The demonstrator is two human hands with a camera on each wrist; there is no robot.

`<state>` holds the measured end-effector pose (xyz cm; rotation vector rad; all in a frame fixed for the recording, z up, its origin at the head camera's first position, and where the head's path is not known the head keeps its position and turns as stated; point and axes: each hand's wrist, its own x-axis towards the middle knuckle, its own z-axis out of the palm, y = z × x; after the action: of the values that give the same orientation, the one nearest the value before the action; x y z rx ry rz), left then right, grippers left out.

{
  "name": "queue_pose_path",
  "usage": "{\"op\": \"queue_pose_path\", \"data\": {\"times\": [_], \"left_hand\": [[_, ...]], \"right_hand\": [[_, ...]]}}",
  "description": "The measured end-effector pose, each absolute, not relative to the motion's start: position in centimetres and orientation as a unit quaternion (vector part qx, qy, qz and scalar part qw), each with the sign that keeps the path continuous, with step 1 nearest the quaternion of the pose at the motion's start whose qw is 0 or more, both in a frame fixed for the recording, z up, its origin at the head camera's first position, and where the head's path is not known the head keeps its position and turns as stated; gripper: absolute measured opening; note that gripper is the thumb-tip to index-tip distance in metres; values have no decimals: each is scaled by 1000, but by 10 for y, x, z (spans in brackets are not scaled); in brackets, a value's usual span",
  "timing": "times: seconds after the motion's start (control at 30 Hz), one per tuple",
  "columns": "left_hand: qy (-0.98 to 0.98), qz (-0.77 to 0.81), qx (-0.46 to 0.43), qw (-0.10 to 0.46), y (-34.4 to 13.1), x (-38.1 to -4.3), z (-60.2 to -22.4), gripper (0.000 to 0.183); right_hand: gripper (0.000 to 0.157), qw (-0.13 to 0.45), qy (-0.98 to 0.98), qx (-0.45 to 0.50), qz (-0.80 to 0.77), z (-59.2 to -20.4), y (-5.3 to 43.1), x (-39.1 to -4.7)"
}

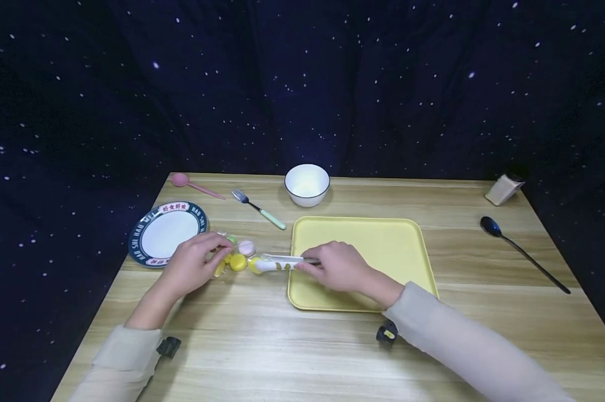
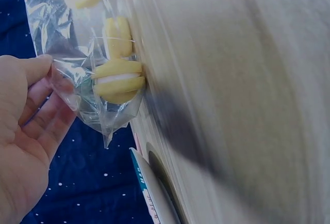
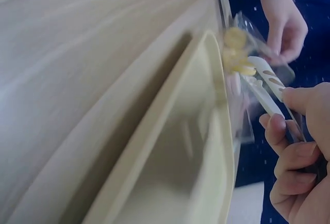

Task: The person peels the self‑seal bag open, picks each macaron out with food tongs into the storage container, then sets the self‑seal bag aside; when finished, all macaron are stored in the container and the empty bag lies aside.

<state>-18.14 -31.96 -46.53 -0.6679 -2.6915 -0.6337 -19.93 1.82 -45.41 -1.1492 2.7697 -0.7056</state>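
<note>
Macarons point(image 1: 238, 262), several yellow, one pale lilac, one green, are lying left of centre on the wood-grain table point(image 1: 232, 340), between plate and tray. Yellow ones are showing through a clear plastic bag point(image 2: 77, 87); cannot tell whether every piece is inside it.

Left hand point(image 1: 194, 261): thumb and fingers are pinching the bag's film at its left side. Wrist view is showing two yellow macarons close together within the film, a third farther up.

Right hand point(image 1: 336, 265): fingers are curling round patterned white tongs point(image 1: 282, 263), the hand hovering over the tray's left part. Tongs are pointing left, tips reaching a yellow macaron; cannot tell whether they are squeezing it.

Yellow tray point(image 1: 377, 240) is lying right of the macarons. Plate point(image 1: 168, 231), dark-rimmed with lettering, is sitting to the left, just beyond the left hand. Far left, a pink spoon point(image 1: 180, 179) is lying near the table's far edge; right of it, a fork point(image 1: 273, 219) with mint-green handle is slanting toward the tray. White bowl point(image 1: 307, 181) is sitting beyond the tray. Far right, a dark-capped bottle point(image 1: 503, 188); nearer, a black spoon point(image 1: 525, 255) is running diagonally, handle toward the near right. Dark star-speckled cloth point(image 1: 302, 84) is hanging behind.
</note>
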Motion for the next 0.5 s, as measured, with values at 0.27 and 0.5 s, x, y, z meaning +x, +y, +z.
{"op": "queue_pose_path", "data": {"times": [0.27, 0.5], "left_hand": [[-935, -223, -233, 151, -317, -182, -465, 9], [-941, -215, -208, 154, -314, -181, -464, 9]], "right_hand": [[30, 37, 904, -323, -279, -450, 82, -204], [32, 33, 922, -255, -290, -452, 139, -220]]}}
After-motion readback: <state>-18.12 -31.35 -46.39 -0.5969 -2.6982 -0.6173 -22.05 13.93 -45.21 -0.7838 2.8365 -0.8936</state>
